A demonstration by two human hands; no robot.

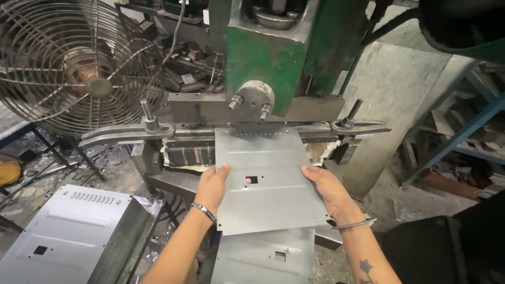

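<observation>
A flat grey metal sheet (268, 173) with a small square hole lies in front of me, its far edge pushed under the die of a green press machine (265, 58). My left hand (213, 186) grips the sheet's left edge, thumb on top. My right hand (326, 189) holds the right edge. A finger shows through a small round hole beside the square one. Both wrists wear metal bracelets. Below the held sheet lies another similar sheet (265, 257).
A stack of finished grey sheets (68, 231) with slotted vents sits at the lower left. A wire-caged fan (79, 63) stands at the upper left. Clamp arms (126, 134) flank the die. Blue metal shelving (463, 131) stands on the right, and scrap litters the floor.
</observation>
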